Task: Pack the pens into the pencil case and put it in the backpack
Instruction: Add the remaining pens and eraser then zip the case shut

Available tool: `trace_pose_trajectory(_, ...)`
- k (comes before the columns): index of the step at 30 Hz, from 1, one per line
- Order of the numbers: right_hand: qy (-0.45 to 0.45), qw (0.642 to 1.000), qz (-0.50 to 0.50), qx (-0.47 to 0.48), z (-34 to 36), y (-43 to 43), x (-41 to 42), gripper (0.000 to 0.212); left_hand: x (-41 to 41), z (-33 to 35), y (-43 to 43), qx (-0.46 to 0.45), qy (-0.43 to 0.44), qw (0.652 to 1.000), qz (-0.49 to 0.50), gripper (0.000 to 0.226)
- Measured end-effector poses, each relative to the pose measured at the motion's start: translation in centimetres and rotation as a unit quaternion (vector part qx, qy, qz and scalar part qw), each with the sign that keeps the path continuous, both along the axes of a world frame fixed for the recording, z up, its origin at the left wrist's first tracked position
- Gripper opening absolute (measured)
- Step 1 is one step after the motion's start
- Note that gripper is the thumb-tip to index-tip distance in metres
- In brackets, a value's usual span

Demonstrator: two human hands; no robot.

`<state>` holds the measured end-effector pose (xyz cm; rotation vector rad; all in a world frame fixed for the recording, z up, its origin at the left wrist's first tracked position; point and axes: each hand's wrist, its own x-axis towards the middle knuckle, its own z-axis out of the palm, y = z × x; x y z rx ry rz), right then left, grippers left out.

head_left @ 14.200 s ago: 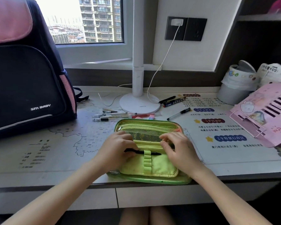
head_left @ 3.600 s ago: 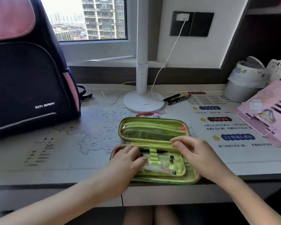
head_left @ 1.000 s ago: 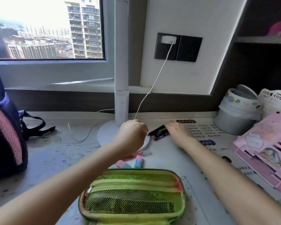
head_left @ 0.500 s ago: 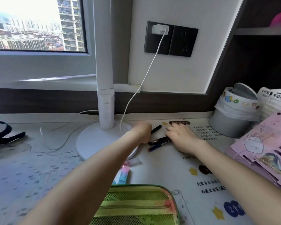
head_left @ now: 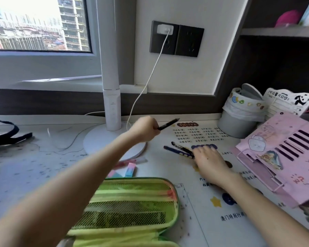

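Risk: left hand (head_left: 144,131) fisted round black pen (head_left: 168,124), beyond pencil case (head_left: 132,202); slack hold drops pen outside case. Right hand (head_left: 209,161) covers ends of two blue pens (head_left: 178,150), beyond-right of case; grasp not discernible. Partial pinch may roll one away. Case lies open.
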<state>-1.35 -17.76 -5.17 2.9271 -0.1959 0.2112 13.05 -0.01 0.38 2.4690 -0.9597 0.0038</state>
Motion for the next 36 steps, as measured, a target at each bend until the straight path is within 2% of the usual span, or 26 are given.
trace_pose_trajectory(4, -0.031, 0.999, -0.028, 0.032, 1.9, 1.8, -2.7, 0.005, -5.5, 2.6, 9.3, -0.123, 0.018, 0.992, 0.003, 0.007)
trace_pose_trajectory(6, -0.020, 0.991, -0.039, 0.124, 2.9, 2.8, -4.2, 0.018, -8.5, 2.6, 14.2, -0.153, 0.071, 0.986, 0.011, 0.005)
trace_pose_trajectory(9, 0.011, 0.944, 0.004, 0.331, 5.2, 5.2, -6.9, 0.028, -13.6, 2.2, 20.1, -0.142, 0.121, 0.982, -0.019, 0.013)
trace_pose_trajectory(12, 0.039, 0.914, 0.057, 0.399, 7.1, 8.4, -8.9, 0.021, -17.6, 0.7, 23.0, -0.064, 0.101, 0.991, -0.054, 0.017)
trace_pose_trajectory(15, 0.082, 0.911, 0.108, 0.389, 8.0, 12.2, -10.5, 0.020, -20.3, -1.7, 24.2, -0.021, 0.042, 0.997, -0.066, 0.015)
trace_pose_trajectory(19, 0.116, 0.922, 0.163, 0.332, 8.0, 16.2, -12.0, 0.021, -21.7, -4.1, 24.0, -0.035, -0.021, 0.998, -0.046, 0.020)
trace_pose_trajectory(23, 0.128, 0.945, 0.171, 0.249, 7.1, 18.6, -12.7, 0.022, -22.5, -5.4, 24.2, -0.066, -0.059, 0.996, -0.030, 0.026)
trace_pose_trajectory(25, 0.133, 0.953, 0.172, 0.212, 6.3, 19.5, -12.8, 0.025, -22.9, -5.8, 24.4, -0.074, -0.066, 0.995, -0.018, 0.029)
trace_pose_trajectory(27, 0.138, 0.959, 0.168, 0.183, 5.7, 20.2, -12.6, 0.024, -23.0, -6.0, 24.8, -0.136, -0.030, 0.990, 0.018, 0.024)
trace_pose_trajectory(29, 0.153, 0.960, 0.175, 0.158, 5.4, 20.7, -12.2, 0.021, -22.9, -6.0, 25.5, -0.267, 0.071, 0.958, 0.074, 0.021)
trace_pose_trajectory(32, 0.170, 0.957, 0.202, 0.120, 5.1, 21.7, -11.4, 0.015, -22.3, -5.8, 26.0, -0.461, 0.271, 0.838, 0.105, 0.022)
trace_pose_trajectory(34, 0.160, 0.958, 0.221, 0.091, 4.8, 22.5, -10.9, 0.015, -21.9, -5.9, 25.5, -0.512, 0.348, 0.779, 0.097, 0.025)
trace_pose_trajectory(36, 0.142, 0.960, 0.227, 0.077, 4.4, 23.1, -10.5, 0.016, -21.8, -6.0, 24.9, -0.513, 0.355, 0.775, 0.102, 0.026)
